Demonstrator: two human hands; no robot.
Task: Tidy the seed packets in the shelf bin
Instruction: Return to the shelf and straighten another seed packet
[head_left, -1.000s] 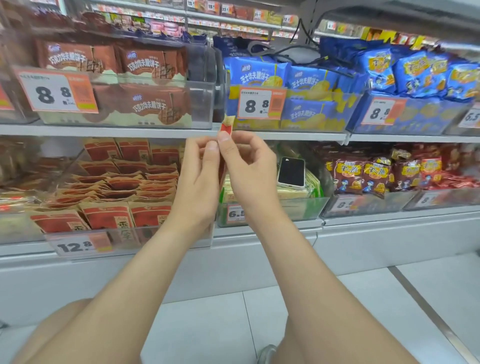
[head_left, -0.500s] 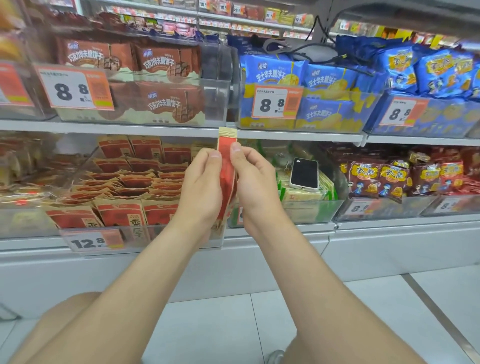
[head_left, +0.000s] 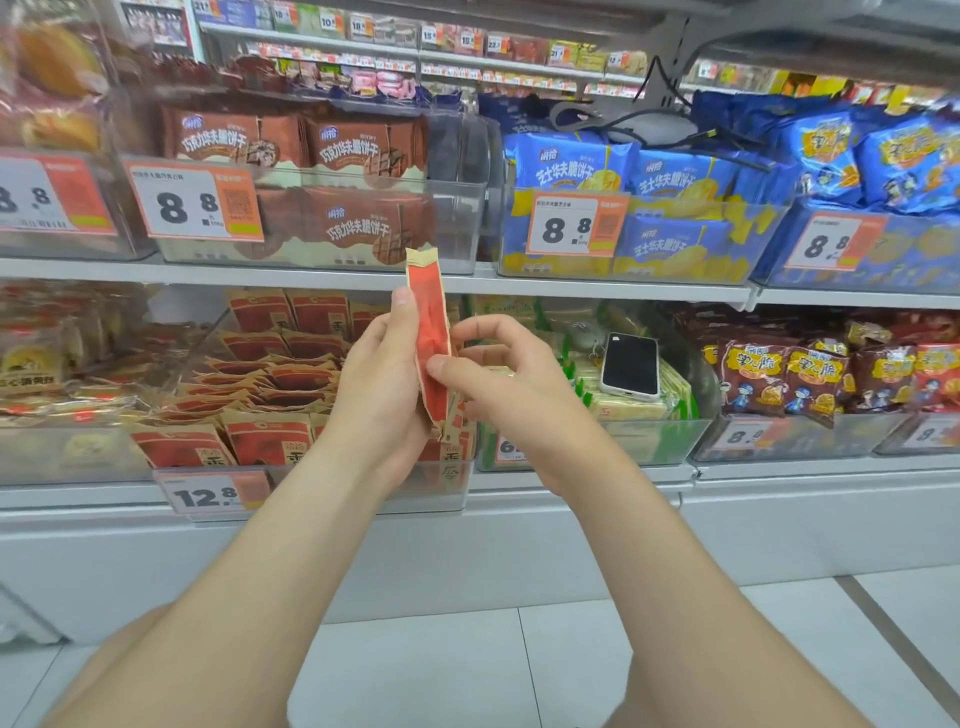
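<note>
Fingers of the left hand (head_left: 379, 400) clamped on a red packet (head_left: 430, 322), thumb laid along its near edge, the rest hidden behind it. The packet stands upright and edge-on to the camera, held in front of and above the right end of the bin (head_left: 441, 493), clear of the stock. Right hand (head_left: 514, 400) lower down: thumb tip touching the packet's lower half, fingers loosely curled just to the right of it; whether they reach its far face cannot be told. Inside the bin, like packets (head_left: 270, 374) lie in leaning, overlapping rows, with an upright row at the front wall.

Step in hand, as judged: squaring up one packet for return to the bin. It is best done by keeping the left grip firm while the right thumb smooths the lower part. The printed face is then turned forward to match the front row, and the bottom edge lowered first into a gap rather than onto the leaning rows. Likely fault: forcing it in would buckle the thin packet or topple its neighbours.

Against the frame half a second earlier: both thumbs then sat side by side near the packet's top, hands pressed close. The right hand has since dropped and drawn apart, and more of the packet stands free above the left thumb
</note>
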